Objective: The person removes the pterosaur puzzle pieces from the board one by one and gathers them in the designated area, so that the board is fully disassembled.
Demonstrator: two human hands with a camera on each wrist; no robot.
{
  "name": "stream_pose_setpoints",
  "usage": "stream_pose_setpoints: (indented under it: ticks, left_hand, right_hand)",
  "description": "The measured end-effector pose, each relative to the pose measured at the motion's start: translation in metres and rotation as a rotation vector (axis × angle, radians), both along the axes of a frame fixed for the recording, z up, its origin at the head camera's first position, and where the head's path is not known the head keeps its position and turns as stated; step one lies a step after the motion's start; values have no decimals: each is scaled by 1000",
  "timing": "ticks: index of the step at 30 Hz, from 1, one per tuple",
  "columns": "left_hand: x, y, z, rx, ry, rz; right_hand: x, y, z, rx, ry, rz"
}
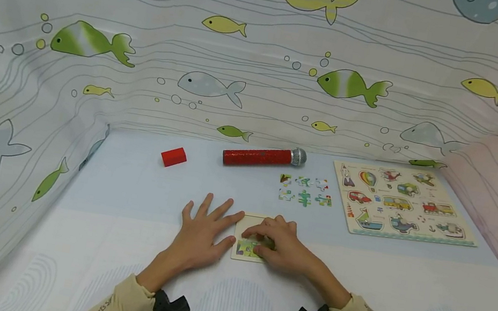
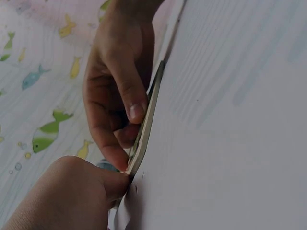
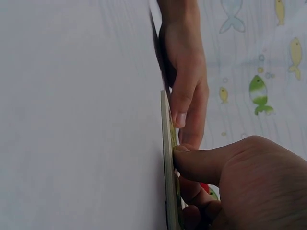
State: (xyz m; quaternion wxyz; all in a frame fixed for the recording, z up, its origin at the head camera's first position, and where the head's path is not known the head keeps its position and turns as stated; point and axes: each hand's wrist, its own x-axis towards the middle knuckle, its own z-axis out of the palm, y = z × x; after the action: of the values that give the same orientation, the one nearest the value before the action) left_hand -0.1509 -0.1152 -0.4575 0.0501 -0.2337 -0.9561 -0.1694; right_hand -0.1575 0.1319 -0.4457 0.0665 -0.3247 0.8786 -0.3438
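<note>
In the head view a small cream puzzle board (image 1: 245,223) lies on the table in front of the person, with green-and-yellow jigsaw pieces (image 1: 245,248) in its lower part. My left hand (image 1: 201,238) lies flat with fingers spread, its index fingertip and thumb at the board's left edge. Over the board's right side, my right hand (image 1: 283,245) has bent fingers, with the index finger and thumb reaching down to the pieces. The right wrist view shows that thumb (image 3: 194,160) against the board's face. I cannot tell whether a piece is pinched there, as the hand covers it.
Several loose jigsaw pieces (image 1: 306,190) lie in two rows beyond the right hand. A red microphone (image 1: 258,157) and a red block (image 1: 173,157) are farther back. At the right lies a large picture board (image 1: 409,205) of vehicles. Fish-printed cloth walls (image 1: 255,118) enclose the table.
</note>
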Motion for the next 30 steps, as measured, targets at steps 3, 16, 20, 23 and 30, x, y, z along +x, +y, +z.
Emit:
stream_pose_setpoints:
  ticks: [3,16,20,23,30]
  left_hand:
    - [0,0,1,1,1,0]
    - [-1,1,-1,-13,-6,8]
    - [-2,0,-1,-12,-5,9]
    - [-2,0,-1,-12,-2,9]
    - [-1,-1,0,-1,-22,5]
  right_hand:
    - [0,0,0,-10,-5,-5]
    - [0,-1,0,-99,-16,-11]
    - [0,-2,0,-109,-4,-3]
    - [0,-2,0,-126,4,4]
    - [1,-5,-1,-186,35,22]
